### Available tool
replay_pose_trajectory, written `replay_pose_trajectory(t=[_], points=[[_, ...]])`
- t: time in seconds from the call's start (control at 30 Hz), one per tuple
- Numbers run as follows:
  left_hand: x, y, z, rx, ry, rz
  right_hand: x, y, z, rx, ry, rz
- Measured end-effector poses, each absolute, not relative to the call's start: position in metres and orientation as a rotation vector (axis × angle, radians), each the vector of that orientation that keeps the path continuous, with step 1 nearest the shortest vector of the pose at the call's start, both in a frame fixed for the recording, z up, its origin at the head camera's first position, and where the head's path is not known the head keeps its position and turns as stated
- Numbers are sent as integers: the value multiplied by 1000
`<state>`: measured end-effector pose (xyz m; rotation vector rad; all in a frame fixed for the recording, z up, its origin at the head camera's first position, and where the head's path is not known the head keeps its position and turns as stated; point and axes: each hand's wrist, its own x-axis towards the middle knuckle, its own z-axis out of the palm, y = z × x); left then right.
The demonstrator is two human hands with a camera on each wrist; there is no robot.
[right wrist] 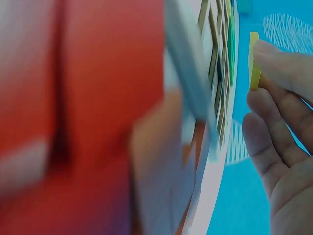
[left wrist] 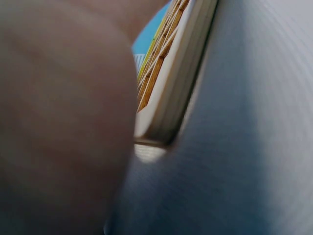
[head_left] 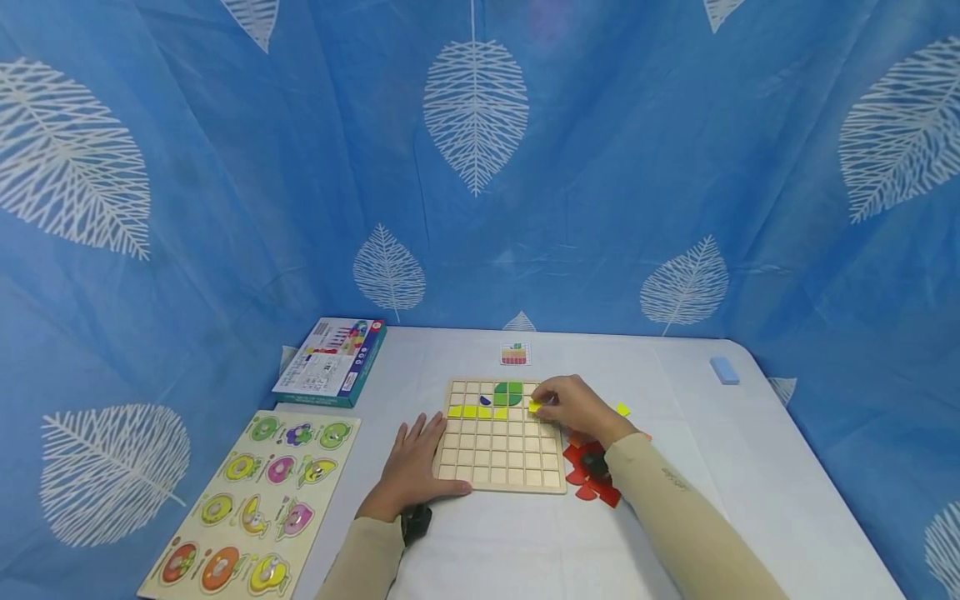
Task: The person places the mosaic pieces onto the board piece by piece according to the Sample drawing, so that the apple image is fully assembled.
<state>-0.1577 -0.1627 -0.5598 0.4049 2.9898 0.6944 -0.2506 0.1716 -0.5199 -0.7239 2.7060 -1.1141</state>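
Pinching a yellow tile (head_left: 534,407) in the right hand (head_left: 579,405) over the wooden board (head_left: 500,442), resting the left hand (head_left: 412,472), fingers spread, at its near left corner.

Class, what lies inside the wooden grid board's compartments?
Inside the grid board are green pieces, one dark blue piece and a row of yellow pieces. The right hand covers part of its upper right side; what lies beneath cannot be seen.
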Motion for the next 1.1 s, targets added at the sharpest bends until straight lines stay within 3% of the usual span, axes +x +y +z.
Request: replay_pose_trajectory(t=[0.53, 1.1], points=[[-159, -163, -562, 381, 2980, 685, -253, 130, -523, -842, 2716, -1029], [-160, -164, -562, 389, 2983, 667, -250, 124, -525, -720, 2746, -1031]])
